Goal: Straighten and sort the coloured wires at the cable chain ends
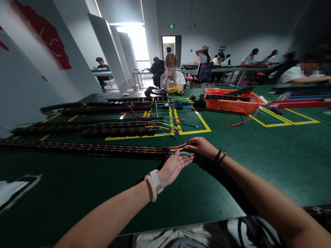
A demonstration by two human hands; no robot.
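A long bundle of dark cables (pixel 124 148) lies across the table, with red, yellow and blue wires coming out of its right end. My left hand (pixel 173 168) is palm up under these wire ends, its fingers stretched out and its thumb raised beside them. Across those fingers rests a blue wire (pixel 183 154) with a metal terminal at its tip. My right hand (pixel 203 146) is closed in a pinch at the tip of the red wire (pixel 181 146); its fingertips partly hide what they grip. Behind the hands lie more dark cable bundles (pixel 116 129) with coloured wire ends.
An orange basket (pixel 227 106) holding black parts stands at the back right, near a yellow heat gun (pixel 176 90). Yellow tape (pixel 193 132) marks the green table (pixel 108 193). Red and blue strips (pixel 302 102) lie far right. Several people sit beyond.
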